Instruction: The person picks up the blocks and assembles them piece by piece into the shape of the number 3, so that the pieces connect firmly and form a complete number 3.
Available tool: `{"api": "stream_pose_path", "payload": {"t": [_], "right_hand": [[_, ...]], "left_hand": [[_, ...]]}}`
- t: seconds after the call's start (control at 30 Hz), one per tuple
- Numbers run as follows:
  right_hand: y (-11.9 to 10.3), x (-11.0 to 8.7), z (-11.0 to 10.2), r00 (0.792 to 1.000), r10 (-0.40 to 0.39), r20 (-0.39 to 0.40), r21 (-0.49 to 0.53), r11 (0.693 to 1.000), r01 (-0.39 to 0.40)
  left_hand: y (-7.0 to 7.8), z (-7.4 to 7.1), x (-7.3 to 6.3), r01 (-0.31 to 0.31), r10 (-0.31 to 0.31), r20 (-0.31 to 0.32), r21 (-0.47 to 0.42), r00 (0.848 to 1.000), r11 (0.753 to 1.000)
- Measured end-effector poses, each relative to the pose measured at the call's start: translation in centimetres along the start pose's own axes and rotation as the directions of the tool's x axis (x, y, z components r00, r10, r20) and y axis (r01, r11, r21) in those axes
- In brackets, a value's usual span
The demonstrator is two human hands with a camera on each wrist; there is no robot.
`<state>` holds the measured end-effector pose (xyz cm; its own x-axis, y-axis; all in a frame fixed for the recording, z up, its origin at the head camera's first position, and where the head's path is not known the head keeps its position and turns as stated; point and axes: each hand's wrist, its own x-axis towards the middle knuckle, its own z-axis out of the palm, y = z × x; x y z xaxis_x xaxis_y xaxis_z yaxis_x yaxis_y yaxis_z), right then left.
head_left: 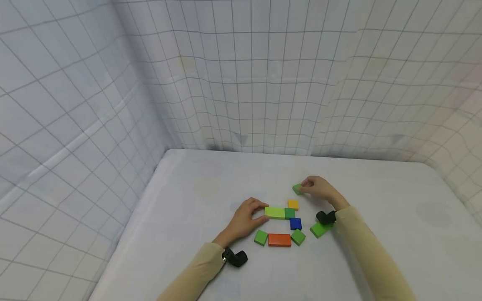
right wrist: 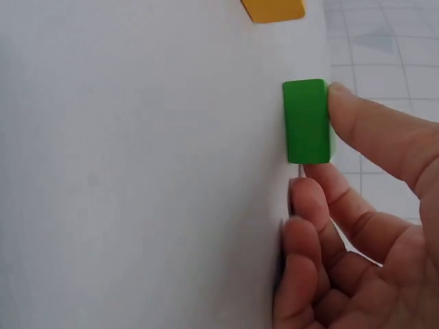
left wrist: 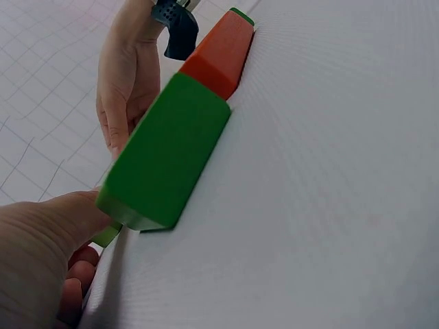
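Note:
My left hand (head_left: 244, 218) pinches the left end of a long light green block (head_left: 275, 213), thumb on the near side and fingers on the far side. In the left wrist view a nearer green block (left wrist: 168, 151) hides most of it. Against its right end sits a dark green block (head_left: 289, 213). Farther back on the right, my right hand (head_left: 319, 188) holds a small green block (head_left: 297, 189) between thumb and index finger. The right wrist view shows the thumb on top of this green block (right wrist: 307, 122), with the other fingers curled below.
A yellow block (head_left: 293, 204) and a blue block (head_left: 295, 224) lie close to the dark green one. Nearer, a red block (head_left: 279, 240) lies between green blocks (head_left: 261, 237). Another green block (head_left: 319, 229) is partly under the right wrist camera. Gridded cloth (head_left: 241, 83) surrounds the white table (head_left: 211, 179).

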<state>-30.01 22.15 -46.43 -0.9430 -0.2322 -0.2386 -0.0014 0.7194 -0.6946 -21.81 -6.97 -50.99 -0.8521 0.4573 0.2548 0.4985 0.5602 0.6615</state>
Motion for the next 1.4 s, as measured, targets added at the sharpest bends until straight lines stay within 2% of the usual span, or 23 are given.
{"api": "stream_pose_path", "payload": {"t": [0.27, 0.53, 1.4], "right_hand": [[-1.0, 0.6, 0.7, 1.000, 0.022, 0.014, 0.017, 1.000, -0.022], [-1.0, 0.4, 1.2, 0.998, 0.039, 0.053, 0.015, 0.999, -0.040], [-0.9, -0.3, 1.2, 0.997, -0.004, 0.076, 0.030, 1.000, 0.002]], "left_hand": [[0.0, 0.0, 0.0, 0.002, -0.002, -0.009, -0.009, 1.000, 1.000], [0.3, -0.1, 0.0, 0.007, -0.007, -0.005, -0.005, 1.000, 1.000], [0.1, 0.0, 0.1, -0.007, 0.007, -0.008, 0.009, 1.000, 1.000]]}}
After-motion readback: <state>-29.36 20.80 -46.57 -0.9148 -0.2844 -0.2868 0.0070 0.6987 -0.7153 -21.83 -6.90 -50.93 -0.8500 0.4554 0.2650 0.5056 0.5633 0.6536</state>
